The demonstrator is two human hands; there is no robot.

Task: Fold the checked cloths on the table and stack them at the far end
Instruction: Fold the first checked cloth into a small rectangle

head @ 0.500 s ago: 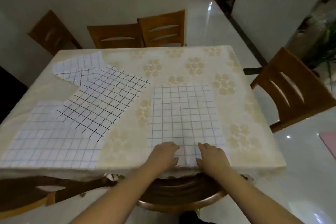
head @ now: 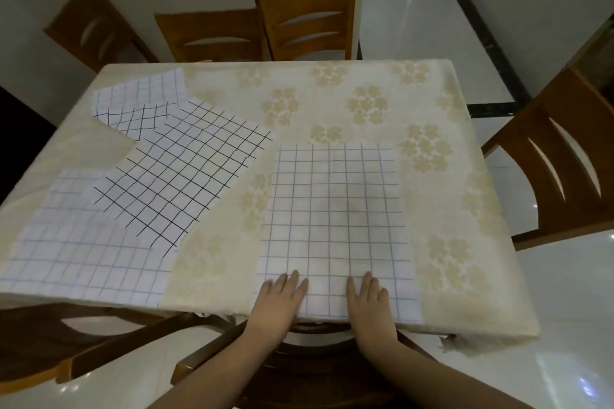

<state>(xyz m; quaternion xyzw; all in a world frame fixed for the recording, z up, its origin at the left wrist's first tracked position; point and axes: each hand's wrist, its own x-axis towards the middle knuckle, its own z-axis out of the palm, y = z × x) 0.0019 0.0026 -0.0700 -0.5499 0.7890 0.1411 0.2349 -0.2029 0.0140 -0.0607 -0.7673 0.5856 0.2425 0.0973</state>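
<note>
Two bare forearms enter from about six o'clock, ending in the left hand (head: 277, 300) and the right hand (head: 370, 304). No sleeves, gloves, watch, rings or bracelets show on them. The wrists are slim and the fingers short, with plain, unpainted nails. Nothing else of the person is visible.

— What is covering the table (head: 382, 76)?
— A cream tablecloth (head: 442, 209) with pale flower prints is lying over it.
— And what is sitting on that?
— A blue-checked cloth (head: 335, 209) is lying flat near the front edge. To the left, a black-checked cloth (head: 179, 176) is overlapping a pale blue-checked cloth (head: 83, 252), and further back a fourth cloth (head: 143, 103) is lying partly beneath it.
</note>
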